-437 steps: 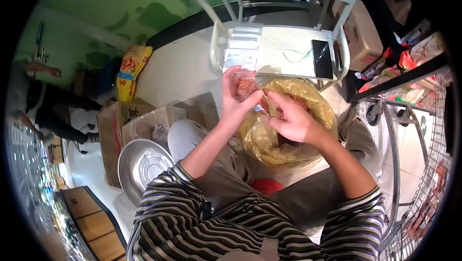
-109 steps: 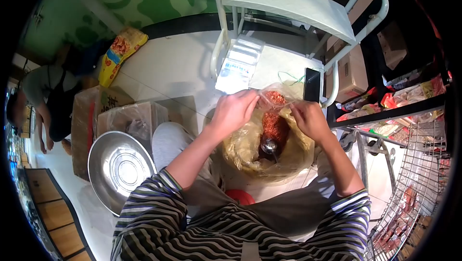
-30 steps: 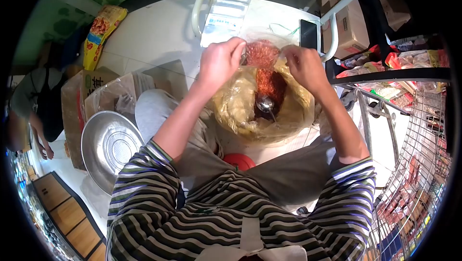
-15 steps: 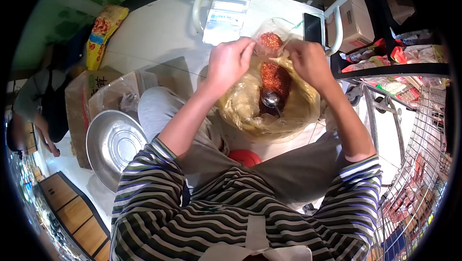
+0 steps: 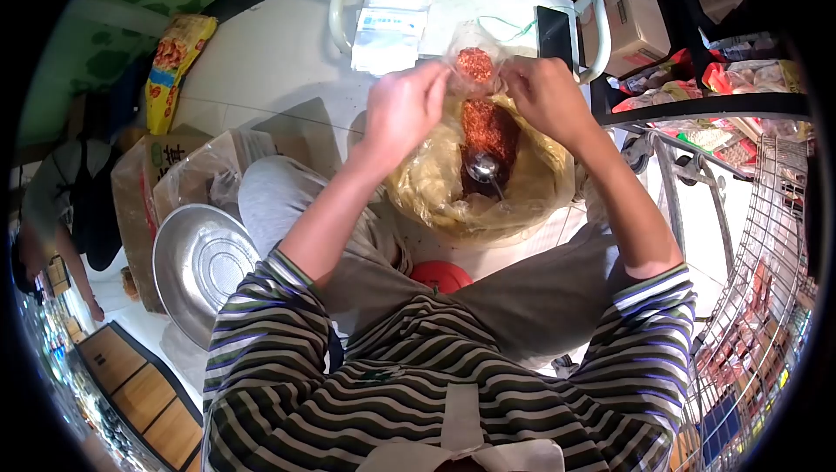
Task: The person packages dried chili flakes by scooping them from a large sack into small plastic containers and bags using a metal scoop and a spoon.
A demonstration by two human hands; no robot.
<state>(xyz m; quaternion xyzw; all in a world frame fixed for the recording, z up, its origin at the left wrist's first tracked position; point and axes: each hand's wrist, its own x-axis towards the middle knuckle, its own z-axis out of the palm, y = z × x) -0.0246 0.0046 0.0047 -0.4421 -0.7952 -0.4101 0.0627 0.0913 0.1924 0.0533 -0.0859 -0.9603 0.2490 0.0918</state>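
My left hand (image 5: 402,108) and my right hand (image 5: 550,99) pinch opposite sides of a small clear plastic bag (image 5: 464,41) holding red chili flakes (image 5: 475,64). Beneath it, a large yellowish plastic bag (image 5: 422,171) stands open between my legs, with a heap of chili flakes (image 5: 489,128) inside. A metal scoop (image 5: 481,167) rests on that heap, its handle pointing toward me. Both hands are closed at the fingertips, over the far rim of the big bag.
Flat clear bags (image 5: 392,23) lie ahead on the white surface, a black phone (image 5: 556,37) to their right. On the left are a metal basin (image 5: 205,263), cartons (image 5: 196,167) and a person (image 5: 65,202). A wire cart (image 5: 740,298) stands at right.
The view has shifted slightly, so most things sit a little further left. Both hands still grip the small bag, which hangs more upright. The person at left has moved a little.
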